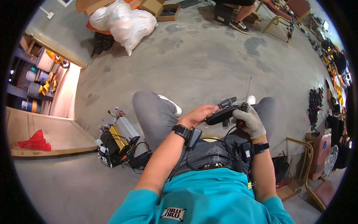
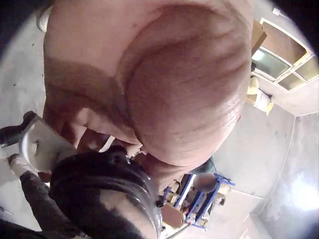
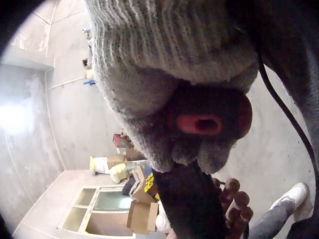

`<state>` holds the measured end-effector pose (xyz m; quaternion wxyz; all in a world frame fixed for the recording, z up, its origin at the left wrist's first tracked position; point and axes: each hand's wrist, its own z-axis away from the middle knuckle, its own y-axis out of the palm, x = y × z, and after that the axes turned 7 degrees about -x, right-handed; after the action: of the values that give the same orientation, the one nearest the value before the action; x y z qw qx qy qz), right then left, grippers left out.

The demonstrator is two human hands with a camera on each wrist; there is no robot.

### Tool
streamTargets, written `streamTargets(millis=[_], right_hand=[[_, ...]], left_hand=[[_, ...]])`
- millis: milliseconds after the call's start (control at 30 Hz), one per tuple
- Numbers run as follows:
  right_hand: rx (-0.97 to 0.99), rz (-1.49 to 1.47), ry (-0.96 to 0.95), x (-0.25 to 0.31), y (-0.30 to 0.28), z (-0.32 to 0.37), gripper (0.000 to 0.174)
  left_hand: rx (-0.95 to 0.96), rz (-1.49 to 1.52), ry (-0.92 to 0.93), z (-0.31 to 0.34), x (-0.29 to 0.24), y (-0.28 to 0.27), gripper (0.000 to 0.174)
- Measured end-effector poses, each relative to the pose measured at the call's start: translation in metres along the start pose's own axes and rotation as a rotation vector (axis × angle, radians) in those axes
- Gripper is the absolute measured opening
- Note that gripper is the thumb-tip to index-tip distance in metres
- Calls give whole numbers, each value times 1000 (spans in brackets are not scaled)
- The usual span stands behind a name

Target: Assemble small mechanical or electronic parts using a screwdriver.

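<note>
My bare left hand [image 1: 201,115] grips a black rounded casing [image 1: 220,115] above the lap, its fingers around the near end. In the left wrist view the casing [image 2: 99,186] looks glossy and curved, and the palm hides part of it. A knit work glove covers my right hand [image 1: 254,121], which holds a screwdriver [image 1: 249,89] with its thin shaft pointing forward, away from the body. The black-and-red handle [image 3: 234,112] sticks out of the gloved fist in the right wrist view. Gloved fingertips are right at the casing's right end.
On the floor to the left lies a heap of metal boxes and cables [image 1: 121,134]. Beyond it stands a wooden unit [image 1: 56,151] with a red cloth [image 1: 35,142]. White plastic bags [image 1: 125,24] sit ahead; chairs [image 1: 320,156] stand at right. Another person's leg [image 1: 246,15] shows far ahead.
</note>
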<state>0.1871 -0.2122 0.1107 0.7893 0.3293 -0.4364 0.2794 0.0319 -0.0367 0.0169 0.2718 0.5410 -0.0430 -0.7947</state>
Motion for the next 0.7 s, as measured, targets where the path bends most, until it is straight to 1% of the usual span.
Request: streamTargets(millis=[33, 100, 133, 200, 233, 267, 333, 367, 400, 433, 467, 500, 533, 567, 600, 633, 667, 700], right_hand=[[73, 21, 27, 2, -6, -2, 29], [84, 11, 24, 0, -8, -1, 30], [90, -5, 18, -2, -12, -2, 31], [79, -30, 23, -6, -16, -4, 33], [69, -20, 30, -7, -17, -5, 34], [60, -10, 39, -7, -16, -5, 34], [64, -37, 15, -11, -17, -8, 37], [55, -46, 22, -12, -16, -9, 39], [48, -54, 28, -12, -15, -9, 41], [-6, -24, -1, -11, -12, -6, 44], [-7, -24, -3, -7, -8, -5, 44], [-67, -13, -7, -4, -4, -5, 40], [-126, -2, -11, -3, -2, -6, 37], [-123, -2, -13, -4, -5, -8, 37], [-136, 14, 31, -7, -11, -9, 36], [-148, 30, 76, -8, -15, -10, 34], [-145, 32, 76, -8, -14, -9, 34], [-151, 91, 107, -6, -13, -8, 30]], left_hand=[[-10, 4, 4, 7, -5, 3, 39], [315, 243, -65, 15, -12, 14, 49], [323, 248, -63, 16, -10, 17, 49], [365, 372, -154, 19, -10, 19, 56], [331, 449, -226, 18, -9, 23, 55], [338, 450, -231, 16, -6, 23, 55], [452, 592, -139, 13, -2, 20, 51], [340, 565, -183, 20, -12, 28, 47], [344, 564, -187, 18, -9, 26, 47], [313, 555, -201, 14, -2, 21, 47], [281, 545, -212, 12, 0, 17, 46], [316, 528, -178, 12, 0, 9, 40], [314, 525, -175, 12, 1, 4, 40], [174, 536, -125, 16, -3, 3, 38], [35, 545, -74, 21, -8, 1, 35], [-21, 585, -48, 26, -13, -3, 30], [-23, 586, -45, 29, -15, -8, 30], [-97, 563, -3, 31, -15, -14, 29]])
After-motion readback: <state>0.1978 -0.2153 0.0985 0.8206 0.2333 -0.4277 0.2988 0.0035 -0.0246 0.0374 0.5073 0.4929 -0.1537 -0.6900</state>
